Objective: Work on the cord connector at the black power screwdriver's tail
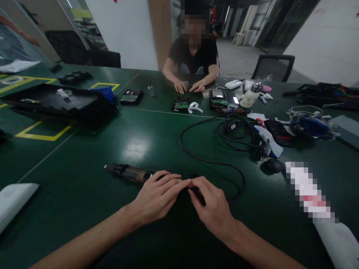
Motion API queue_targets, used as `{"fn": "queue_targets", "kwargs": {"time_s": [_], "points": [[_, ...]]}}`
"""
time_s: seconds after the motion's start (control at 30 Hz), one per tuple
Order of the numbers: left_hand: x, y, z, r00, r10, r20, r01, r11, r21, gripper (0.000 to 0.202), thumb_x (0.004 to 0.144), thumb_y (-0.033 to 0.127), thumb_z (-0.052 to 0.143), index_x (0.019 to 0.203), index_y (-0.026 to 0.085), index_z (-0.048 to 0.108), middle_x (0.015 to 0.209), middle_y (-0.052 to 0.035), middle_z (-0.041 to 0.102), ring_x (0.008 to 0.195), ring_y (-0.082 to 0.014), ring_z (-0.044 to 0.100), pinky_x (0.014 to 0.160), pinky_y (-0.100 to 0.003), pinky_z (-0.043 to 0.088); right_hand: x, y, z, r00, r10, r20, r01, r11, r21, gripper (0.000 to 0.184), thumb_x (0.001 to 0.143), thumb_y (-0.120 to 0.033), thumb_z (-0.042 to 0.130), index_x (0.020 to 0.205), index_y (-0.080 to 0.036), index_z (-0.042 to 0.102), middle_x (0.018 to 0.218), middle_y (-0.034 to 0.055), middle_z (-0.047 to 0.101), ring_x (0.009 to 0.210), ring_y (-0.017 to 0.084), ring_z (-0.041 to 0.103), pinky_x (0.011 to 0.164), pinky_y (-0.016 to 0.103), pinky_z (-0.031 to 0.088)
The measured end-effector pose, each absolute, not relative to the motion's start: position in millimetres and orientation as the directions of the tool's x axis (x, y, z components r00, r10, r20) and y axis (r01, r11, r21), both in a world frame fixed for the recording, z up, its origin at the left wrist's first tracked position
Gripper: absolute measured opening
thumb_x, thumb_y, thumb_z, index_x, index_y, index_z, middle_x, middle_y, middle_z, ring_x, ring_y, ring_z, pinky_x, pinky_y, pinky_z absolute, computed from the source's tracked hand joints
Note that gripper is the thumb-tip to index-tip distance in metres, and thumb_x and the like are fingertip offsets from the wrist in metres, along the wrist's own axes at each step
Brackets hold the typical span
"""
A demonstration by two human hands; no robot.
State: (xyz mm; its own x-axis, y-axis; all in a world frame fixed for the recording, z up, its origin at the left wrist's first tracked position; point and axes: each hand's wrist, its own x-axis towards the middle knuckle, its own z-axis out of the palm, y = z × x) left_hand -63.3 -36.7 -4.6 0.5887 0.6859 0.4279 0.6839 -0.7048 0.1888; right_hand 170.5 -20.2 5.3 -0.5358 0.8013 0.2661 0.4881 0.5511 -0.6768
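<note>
A dark, partly see-through cylindrical tool (127,172) lies on the green table (84,194) just ahead of me, its tip pointing left. A black cable (213,162) runs from its right end in a loop across the table. My left hand (157,197) rests on the tool's right end with fingers laid over it. My right hand (211,207) pinches the cable where it meets the tool, fingertips touching those of my left hand.
A person in black (193,56) sits across, hands on the table by a circuit board (181,104). A black tray (56,101) lies left. Coiled cables (235,130), a mouse (273,165) and tools crowd the right. White objects sit at both near corners.
</note>
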Motion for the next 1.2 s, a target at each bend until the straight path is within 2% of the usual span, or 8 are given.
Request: {"fn": "queue_targets", "kwargs": {"time_s": [0.13,0.3,0.5,0.67,0.8,0.93,1.1,1.2], "points": [[-63.0,-36.2,-5.2,0.557,0.699,0.448,0.703,-0.684,0.194,0.047,0.104,0.017,0.051,0.151,0.022,0.046,0.129,-0.0059,0.071,0.116,-0.0167,0.068,0.105,-0.038,0.045,170.6,-21.1,3.4,-0.53,0.804,0.271,0.466,0.542,-0.699,0.019,0.103,-0.015,0.052,0.119,-0.024,0.058,0.112,0.0061,0.068,0.099,0.022,0.068,0.083,0.036,0.059],[-63.0,-35.8,-3.4,0.571,0.7,0.429,0.689,-0.693,0.215,0.053,0.102,0.019,0.053,0.154,0.021,0.042,0.131,-0.007,0.07,0.12,-0.0186,0.066,0.105,-0.039,0.046,170.5,-22.7,3.0,-0.515,0.821,0.248,0.46,0.508,-0.729,0.019,0.103,-0.015,0.053,0.119,-0.024,0.058,0.112,0.0058,0.067,0.099,0.021,0.068,0.086,0.037,0.059],[-61.9,-35.2,-2.4,0.546,0.702,0.457,0.701,-0.682,0.21,0.049,0.103,0.018,0.053,0.151,0.021,0.046,0.128,-0.0057,0.071,0.114,-0.0164,0.069,0.103,-0.037,0.047,169.2,-23.8,5.9,-0.485,0.842,0.237,0.466,0.478,-0.745,0.019,0.102,-0.015,0.053,0.117,-0.025,0.059,0.112,0.0052,0.067,0.098,0.021,0.069,0.081,0.035,0.059],[-62.4,-34.7,-3.6,0.564,0.694,0.446,0.687,-0.695,0.212,0.054,0.101,0.019,0.054,0.154,0.022,0.042,0.128,-0.0067,0.072,0.117,-0.0186,0.068,0.103,-0.038,0.048,168.3,-24.8,6.8,-0.475,0.853,0.216,0.486,0.459,-0.744,0.019,0.101,-0.016,0.054,0.117,-0.025,0.059,0.107,0.0037,0.068,0.092,0.019,0.069,0.074,0.031,0.058],[-61.9,-34.3,-3.6,0.548,0.699,0.459,0.7,-0.684,0.206,0.05,0.104,0.018,0.052,0.152,0.023,0.044,0.127,-0.0058,0.072,0.113,-0.0163,0.069,0.102,-0.036,0.047,167.9,-26.3,5.0,-0.454,0.867,0.205,0.494,0.437,-0.752,0.019,0.101,-0.016,0.055,0.117,-0.025,0.059,0.107,0.0035,0.067,0.094,0.019,0.069,0.075,0.031,0.058],[-61.4,-34.9,-1.7,0.551,0.71,0.438,0.7,-0.679,0.22,0.052,0.103,0.022,0.054,0.153,0.021,0.043,0.131,-0.007,0.07,0.117,-0.018,0.068,0.103,-0.038,0.046,167.8,-26.2,4.0,-0.45,0.869,0.208,0.495,0.436,-0.751,0.018,0.101,-0.016,0.055,0.116,-0.025,0.059,0.105,0.0038,0.067,0.092,0.02,0.069,0.076,0.032,0.058],[-61.2,-34.6,-2.5,0.549,0.699,0.459,0.707,-0.681,0.191,0.052,0.103,0.017,0.052,0.153,0.023,0.043,0.127,-0.0053,0.072,0.113,-0.0165,0.069,0.101,-0.036,0.047,167.8,-24.7,4.5,-0.456,0.861,0.224,0.489,0.453,-0.746,0.016,0.101,-0.016,0.055,0.115,-0.024,0.06,0.106,0.0044,0.068,0.093,0.02,0.07,0.073,0.031,0.059],[-61.1,-34.6,-2.6,0.537,0.713,0.451,0.71,-0.67,0.216,0.051,0.103,0.021,0.054,0.154,0.022,0.043,0.128,-0.0065,0.071,0.114,-0.0174,0.069,0.102,-0.037,0.046,167.8,-24.5,4.5,-0.455,0.86,0.231,0.479,0.455,-0.751,0.015,0.102,-0.017,0.055,0.114,-0.024,0.06,0.107,0.0046,0.068,0.093,0.02,0.07,0.076,0.032,0.059]]}}
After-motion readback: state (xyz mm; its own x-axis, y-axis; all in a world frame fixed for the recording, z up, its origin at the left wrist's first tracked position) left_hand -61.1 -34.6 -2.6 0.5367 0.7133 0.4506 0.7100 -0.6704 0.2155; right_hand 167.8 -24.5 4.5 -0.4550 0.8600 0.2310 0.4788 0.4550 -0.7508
